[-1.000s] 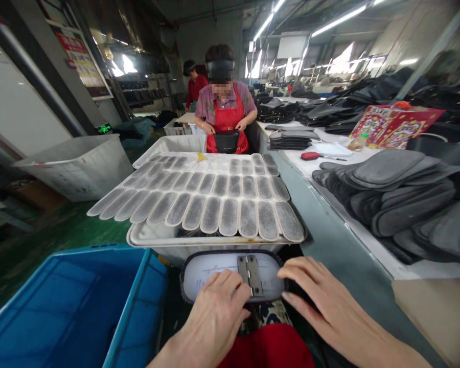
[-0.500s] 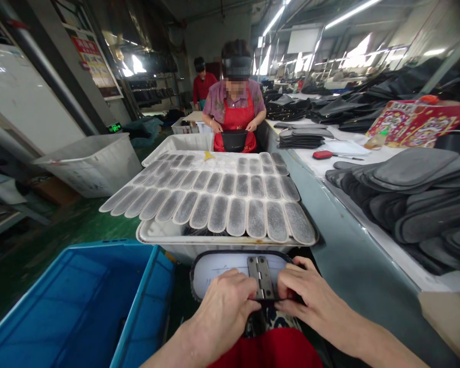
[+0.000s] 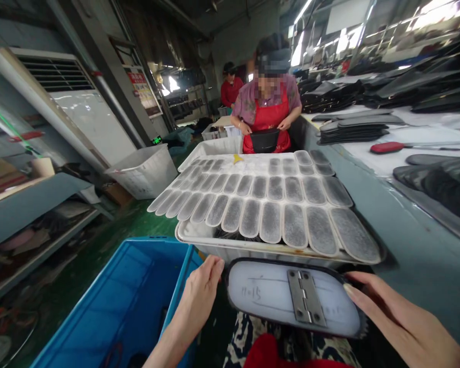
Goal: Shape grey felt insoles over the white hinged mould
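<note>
The left hand (image 3: 199, 291) and the right hand (image 3: 391, 317) are holding the white hinged form (image 3: 291, 299) by its two ends, fingers flat and open, just in front of the tray (image 3: 199, 237). Many gray oval pads (image 3: 270, 222) are filling the tray already. The blue bin (image 3: 115, 301) is sitting beside it.

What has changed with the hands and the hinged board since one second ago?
Both hands left the hinge and moved out to the ends of the board: left hand at its left end, right hand at its right end. The tray of pads behind it stayed as it was.
</note>
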Demonstrator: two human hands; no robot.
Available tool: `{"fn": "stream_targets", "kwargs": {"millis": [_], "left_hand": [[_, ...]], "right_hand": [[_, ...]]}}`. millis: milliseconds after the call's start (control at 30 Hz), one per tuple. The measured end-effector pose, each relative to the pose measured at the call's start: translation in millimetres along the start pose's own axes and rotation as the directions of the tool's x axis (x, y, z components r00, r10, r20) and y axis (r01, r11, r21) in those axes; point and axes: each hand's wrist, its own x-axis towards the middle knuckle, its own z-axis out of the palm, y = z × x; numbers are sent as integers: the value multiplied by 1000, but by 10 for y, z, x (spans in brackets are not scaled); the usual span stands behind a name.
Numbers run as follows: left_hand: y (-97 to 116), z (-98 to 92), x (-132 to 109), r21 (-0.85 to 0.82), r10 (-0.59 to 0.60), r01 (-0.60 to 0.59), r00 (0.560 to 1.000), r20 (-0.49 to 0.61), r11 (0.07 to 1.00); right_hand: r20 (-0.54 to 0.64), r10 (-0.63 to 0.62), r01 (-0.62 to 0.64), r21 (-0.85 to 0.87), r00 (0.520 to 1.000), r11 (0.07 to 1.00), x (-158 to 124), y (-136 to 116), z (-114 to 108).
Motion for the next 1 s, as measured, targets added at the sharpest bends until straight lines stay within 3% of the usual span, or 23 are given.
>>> {"fn": "stream_targets", "kwargs": {"millis": [67,100,333,700,867,1000], "left_hand": [[-3,1,48,17,21,-23,992,126,1000],[4,18,55,27,28,-32,990,139,999],[40,73,73,71,29,-39,991,127,997],[18,56,14,32,-23,18,989,148,999],[-23,131,-21,268,-61,36,995,84,963],[93,166,-37,503,-91,50,994,57,863]], "right_hand": [[75,54,-56,26,996,998,62,0,50],[104,65,-68,34,992,997,87,-20,64],[152,101,-93,-58,983,994,155,-207,35],[128,64,-57,-56,990,997,85,-53,104],[89,107,-90,-173,990,981,52,-105,121],[84,130,-104,-260,988,960,55,-212,127]]}}
